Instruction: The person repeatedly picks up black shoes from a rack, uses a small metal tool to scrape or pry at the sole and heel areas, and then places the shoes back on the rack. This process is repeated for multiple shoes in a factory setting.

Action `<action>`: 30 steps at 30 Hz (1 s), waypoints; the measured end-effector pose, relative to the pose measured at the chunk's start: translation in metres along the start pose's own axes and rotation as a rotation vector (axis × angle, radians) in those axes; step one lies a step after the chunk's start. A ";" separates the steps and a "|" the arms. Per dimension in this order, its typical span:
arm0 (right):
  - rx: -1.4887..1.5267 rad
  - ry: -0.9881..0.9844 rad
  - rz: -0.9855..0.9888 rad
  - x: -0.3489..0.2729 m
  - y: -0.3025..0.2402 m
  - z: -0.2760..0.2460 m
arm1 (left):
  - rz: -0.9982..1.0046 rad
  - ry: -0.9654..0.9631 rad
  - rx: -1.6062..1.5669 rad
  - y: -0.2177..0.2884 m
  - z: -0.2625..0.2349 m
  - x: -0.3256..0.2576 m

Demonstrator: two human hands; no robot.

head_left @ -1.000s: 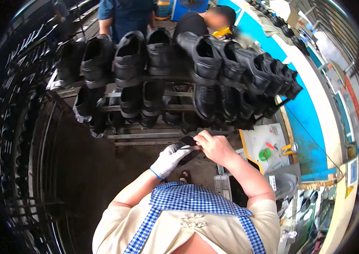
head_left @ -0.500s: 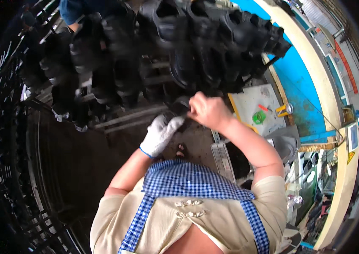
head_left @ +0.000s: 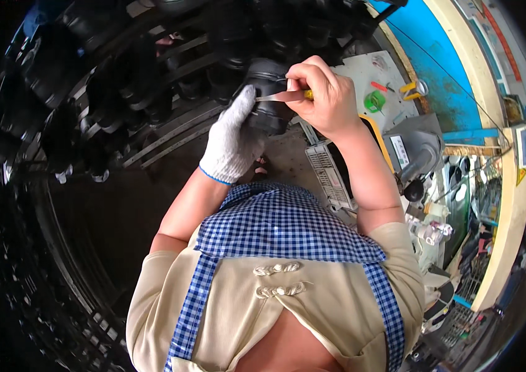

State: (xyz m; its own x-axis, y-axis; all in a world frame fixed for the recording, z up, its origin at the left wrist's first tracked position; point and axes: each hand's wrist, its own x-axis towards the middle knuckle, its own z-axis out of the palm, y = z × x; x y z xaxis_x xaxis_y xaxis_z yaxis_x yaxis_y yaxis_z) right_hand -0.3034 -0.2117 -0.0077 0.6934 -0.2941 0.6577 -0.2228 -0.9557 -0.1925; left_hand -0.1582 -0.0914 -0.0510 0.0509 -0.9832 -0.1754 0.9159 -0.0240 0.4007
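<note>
In a white knit glove with a blue cuff edge, my left hand [head_left: 232, 142] grips a black shoe [head_left: 268, 119] in front of me. The thumb presses on the shoe's upper side, and the other fingers are mostly hidden behind it. My bare right hand [head_left: 326, 96] is closed round the yellow handle of a knife [head_left: 283, 97]. Its flat blade points left and lies across the shoe, with the tip close to my gloved thumb. Whether the edge touches the shoe's surface I cannot tell.
A dark metal rack [head_left: 170, 137] with rows of black shoes [head_left: 127, 68] stands ahead and left. At the right, a pale board [head_left: 362, 71] bears a green tape roll [head_left: 374, 101] and a red-handled tool [head_left: 379, 86]. A grey crate [head_left: 328, 170] and a blue-topped conveyor [head_left: 436, 80] are beyond.
My view has tilted, so the rack, board and both hands sit higher in the picture. The knife and shoe, hard to make out before, now show plainly between my hands.
</note>
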 end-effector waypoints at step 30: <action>0.112 -0.066 0.453 -0.036 -0.055 -0.034 | 0.371 0.504 0.554 -0.034 0.030 0.006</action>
State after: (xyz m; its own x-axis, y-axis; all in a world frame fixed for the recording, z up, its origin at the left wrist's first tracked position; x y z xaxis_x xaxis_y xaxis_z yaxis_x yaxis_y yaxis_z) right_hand -0.3396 -0.1481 0.0036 0.5861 -0.6790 0.4421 -0.4402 -0.7250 -0.5298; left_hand -0.2009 -0.1019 -0.0381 0.6030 -0.7493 -0.2736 0.4833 0.0703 0.8726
